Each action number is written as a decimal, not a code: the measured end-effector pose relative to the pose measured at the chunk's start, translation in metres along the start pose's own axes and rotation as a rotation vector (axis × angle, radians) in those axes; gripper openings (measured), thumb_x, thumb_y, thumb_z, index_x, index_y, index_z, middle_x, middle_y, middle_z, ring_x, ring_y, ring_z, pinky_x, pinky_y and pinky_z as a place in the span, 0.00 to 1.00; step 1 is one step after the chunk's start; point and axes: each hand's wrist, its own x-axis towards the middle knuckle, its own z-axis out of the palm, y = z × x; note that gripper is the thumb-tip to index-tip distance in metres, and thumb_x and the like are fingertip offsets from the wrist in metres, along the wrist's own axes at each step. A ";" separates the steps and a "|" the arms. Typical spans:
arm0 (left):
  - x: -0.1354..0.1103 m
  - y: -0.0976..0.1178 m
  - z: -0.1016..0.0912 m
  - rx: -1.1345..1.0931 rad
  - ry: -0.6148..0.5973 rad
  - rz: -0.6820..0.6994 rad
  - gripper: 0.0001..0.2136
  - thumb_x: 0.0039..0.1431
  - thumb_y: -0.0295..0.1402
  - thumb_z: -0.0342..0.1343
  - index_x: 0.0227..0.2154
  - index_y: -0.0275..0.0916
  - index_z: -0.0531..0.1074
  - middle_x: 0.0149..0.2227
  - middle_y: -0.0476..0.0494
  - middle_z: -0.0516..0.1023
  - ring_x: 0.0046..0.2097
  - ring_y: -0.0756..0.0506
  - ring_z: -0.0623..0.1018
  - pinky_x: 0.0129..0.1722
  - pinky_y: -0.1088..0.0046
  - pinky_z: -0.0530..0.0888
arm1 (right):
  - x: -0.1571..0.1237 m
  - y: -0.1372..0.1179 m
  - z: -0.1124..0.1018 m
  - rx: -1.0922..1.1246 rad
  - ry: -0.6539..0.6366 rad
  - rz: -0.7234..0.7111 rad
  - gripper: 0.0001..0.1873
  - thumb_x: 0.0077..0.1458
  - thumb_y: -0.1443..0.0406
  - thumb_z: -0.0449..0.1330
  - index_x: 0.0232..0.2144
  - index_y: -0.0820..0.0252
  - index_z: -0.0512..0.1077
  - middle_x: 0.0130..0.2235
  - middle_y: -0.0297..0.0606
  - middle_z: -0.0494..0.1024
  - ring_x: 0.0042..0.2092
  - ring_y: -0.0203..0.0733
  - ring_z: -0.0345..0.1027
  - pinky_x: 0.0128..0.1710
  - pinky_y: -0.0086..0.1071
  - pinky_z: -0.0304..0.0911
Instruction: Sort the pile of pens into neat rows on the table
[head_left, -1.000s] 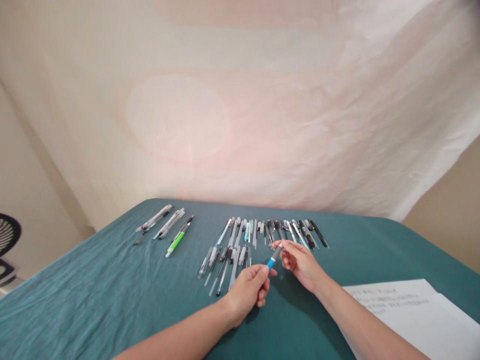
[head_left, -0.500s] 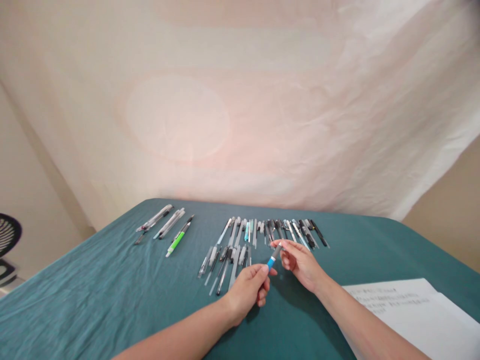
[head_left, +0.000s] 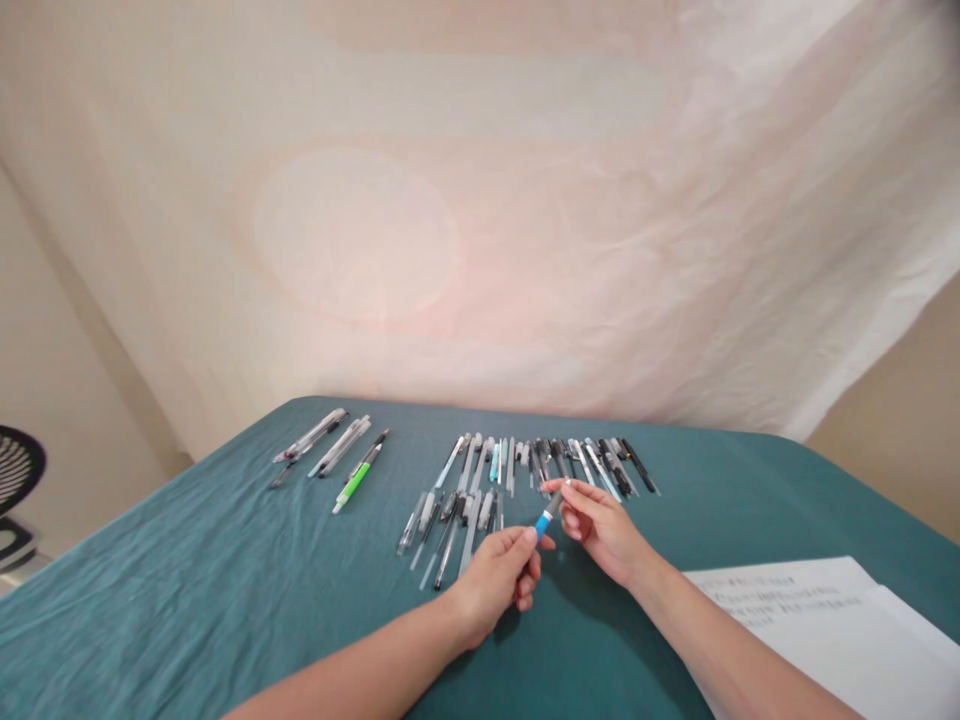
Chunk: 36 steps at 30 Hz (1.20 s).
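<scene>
Between my two hands is a pen [head_left: 545,521] with a blue barrel, a light band and a grey end section. My left hand [head_left: 495,580] is closed around the blue part, hiding its lower end. With thumb and forefinger, my right hand [head_left: 600,530] pinches the grey end, covering the very tip. The pen slants up to the right above the green cloth. Left of my left hand lies a cluster of clear and black pens and thin refills [head_left: 448,540]. Just beyond my right hand, a row of pens and parts [head_left: 581,462] runs across the cloth.
A green pen [head_left: 360,475] and several clear pens [head_left: 315,437] lie at the left on the green tablecloth [head_left: 225,590]. White paper sheets [head_left: 832,640] with writing rest at the right front. A black fan [head_left: 19,470] stands beyond the left edge; a pale curtain [head_left: 480,200] hangs behind.
My right fingers have shifted very slightly at the grey end of the pen. Both hands keep nearly the same place, and the things on the table have not moved.
</scene>
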 end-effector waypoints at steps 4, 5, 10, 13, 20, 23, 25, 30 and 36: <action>-0.001 0.001 0.001 0.002 -0.007 0.005 0.19 0.52 0.46 0.48 0.37 0.34 0.66 0.22 0.54 0.60 0.18 0.58 0.56 0.18 0.79 0.55 | -0.001 0.000 0.000 0.009 -0.011 0.002 0.18 0.45 0.54 0.59 0.35 0.61 0.72 0.21 0.31 0.66 0.19 0.29 0.53 0.17 0.25 0.47; -0.001 0.001 0.001 0.005 -0.007 0.008 0.19 0.52 0.46 0.48 0.37 0.34 0.66 0.22 0.54 0.60 0.18 0.58 0.56 0.18 0.79 0.55 | -0.001 0.001 0.000 -0.009 0.002 -0.008 0.18 0.46 0.54 0.58 0.35 0.61 0.72 0.21 0.31 0.67 0.19 0.29 0.53 0.17 0.25 0.48; 0.000 0.001 0.002 0.012 0.001 0.019 0.19 0.51 0.47 0.48 0.37 0.34 0.66 0.22 0.55 0.60 0.18 0.58 0.56 0.18 0.79 0.55 | 0.000 0.005 0.002 -0.068 0.092 -0.056 0.15 0.42 0.54 0.62 0.23 0.61 0.69 0.17 0.28 0.63 0.18 0.28 0.51 0.17 0.25 0.47; 0.001 -0.001 0.001 0.001 0.000 0.015 0.19 0.51 0.47 0.49 0.37 0.34 0.66 0.22 0.54 0.60 0.19 0.58 0.57 0.19 0.79 0.55 | 0.000 0.003 0.002 -0.031 0.086 -0.039 0.15 0.41 0.55 0.63 0.24 0.61 0.70 0.18 0.28 0.63 0.18 0.27 0.50 0.17 0.25 0.45; 0.002 0.000 -0.001 -0.030 0.000 -0.003 0.19 0.52 0.46 0.48 0.36 0.34 0.66 0.22 0.54 0.60 0.19 0.57 0.57 0.19 0.79 0.55 | -0.001 -0.002 0.002 0.064 -0.013 -0.025 0.15 0.42 0.57 0.62 0.32 0.61 0.73 0.19 0.29 0.64 0.19 0.28 0.50 0.17 0.25 0.44; 0.001 0.001 0.000 -0.012 -0.007 0.000 0.18 0.52 0.46 0.47 0.35 0.34 0.66 0.23 0.53 0.60 0.19 0.57 0.58 0.19 0.79 0.56 | -0.002 -0.001 0.004 0.066 -0.018 -0.026 0.16 0.44 0.56 0.61 0.34 0.59 0.71 0.26 0.33 0.70 0.20 0.28 0.53 0.17 0.24 0.47; 0.000 0.002 0.000 0.006 -0.016 0.009 0.17 0.53 0.45 0.47 0.34 0.34 0.66 0.23 0.54 0.60 0.19 0.57 0.58 0.19 0.79 0.56 | -0.002 0.001 0.005 0.044 0.003 -0.030 0.16 0.46 0.55 0.59 0.34 0.59 0.71 0.27 0.34 0.70 0.20 0.28 0.55 0.17 0.24 0.49; 0.000 0.002 0.001 0.039 -0.022 0.011 0.17 0.53 0.45 0.47 0.35 0.34 0.65 0.22 0.54 0.60 0.19 0.57 0.58 0.19 0.78 0.58 | -0.001 0.010 0.004 -0.031 0.090 -0.079 0.14 0.44 0.56 0.61 0.23 0.61 0.68 0.17 0.27 0.62 0.17 0.27 0.52 0.16 0.23 0.47; 0.001 0.000 0.000 0.043 -0.014 0.007 0.17 0.53 0.46 0.47 0.34 0.34 0.65 0.22 0.54 0.61 0.19 0.57 0.59 0.19 0.79 0.59 | 0.004 0.006 -0.001 0.027 0.111 -0.099 0.12 0.44 0.58 0.62 0.26 0.62 0.71 0.23 0.32 0.69 0.18 0.26 0.52 0.15 0.23 0.47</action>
